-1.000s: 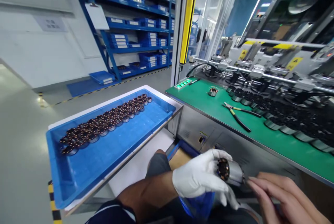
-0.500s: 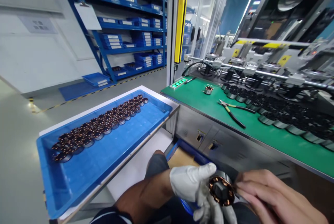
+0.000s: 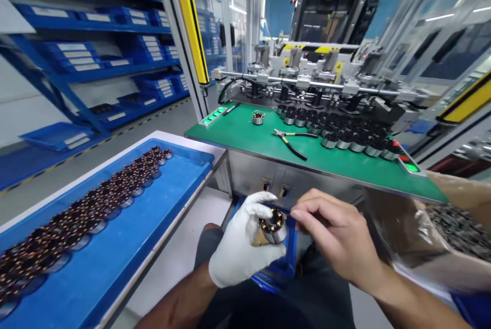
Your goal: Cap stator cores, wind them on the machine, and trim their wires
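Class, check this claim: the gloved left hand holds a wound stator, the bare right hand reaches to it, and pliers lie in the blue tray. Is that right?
Not quite. The head view shows the pliers lying on the green bench, not in the blue tray. The gloved left hand does hold the stator, and the bare right hand reaches to it.

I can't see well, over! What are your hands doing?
Left hand gripping copper-wound stator. Right hand pinching at its top. Nothing in between.
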The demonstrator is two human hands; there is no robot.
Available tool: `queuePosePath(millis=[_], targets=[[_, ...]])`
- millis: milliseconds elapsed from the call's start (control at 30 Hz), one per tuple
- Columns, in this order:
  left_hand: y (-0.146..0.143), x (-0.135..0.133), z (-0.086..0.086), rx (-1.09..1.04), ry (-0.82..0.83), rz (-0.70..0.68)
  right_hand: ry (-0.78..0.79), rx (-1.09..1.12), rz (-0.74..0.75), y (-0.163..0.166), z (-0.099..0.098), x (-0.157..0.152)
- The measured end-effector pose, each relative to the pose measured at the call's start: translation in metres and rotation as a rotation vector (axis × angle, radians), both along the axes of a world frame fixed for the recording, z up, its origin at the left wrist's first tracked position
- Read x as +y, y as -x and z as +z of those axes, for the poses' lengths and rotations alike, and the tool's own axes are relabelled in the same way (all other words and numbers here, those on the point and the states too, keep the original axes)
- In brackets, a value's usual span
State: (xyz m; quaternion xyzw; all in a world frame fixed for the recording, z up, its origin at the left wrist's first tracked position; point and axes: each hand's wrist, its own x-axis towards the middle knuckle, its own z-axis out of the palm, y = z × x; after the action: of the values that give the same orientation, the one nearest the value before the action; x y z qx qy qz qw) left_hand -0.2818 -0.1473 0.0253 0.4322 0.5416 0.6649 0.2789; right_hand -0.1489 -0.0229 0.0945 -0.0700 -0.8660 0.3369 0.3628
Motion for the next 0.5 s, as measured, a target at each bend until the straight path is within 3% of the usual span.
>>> queuePosePath(millis=[67, 133, 233, 367, 500], targets=[[0.002, 0.000, 0.007, 0.264, 0.075, 0.023, 0.053, -0.010, 0.056, 0.000, -0.001, 0.002], [0.005, 0.000, 0.018, 0.501, 0.130, -0.044, 0.079, -0.014, 0.099, 0.000, -0.002, 0.003], [0.012, -0.002, 0.033, 0.652, 0.169, -0.168, 0.088, -0.018, 0.133, -0.001, -0.005, 0.005], [0.013, -0.001, 0.038, 0.657, 0.165, -0.166, 0.100, -0.001, 0.162, -0.002, -0.005, 0.007], [0.004, 0.001, 0.025, 0.347, 0.136, -0.099, 0.097, 0.004, 0.198, -0.002, -0.008, 0.009]])
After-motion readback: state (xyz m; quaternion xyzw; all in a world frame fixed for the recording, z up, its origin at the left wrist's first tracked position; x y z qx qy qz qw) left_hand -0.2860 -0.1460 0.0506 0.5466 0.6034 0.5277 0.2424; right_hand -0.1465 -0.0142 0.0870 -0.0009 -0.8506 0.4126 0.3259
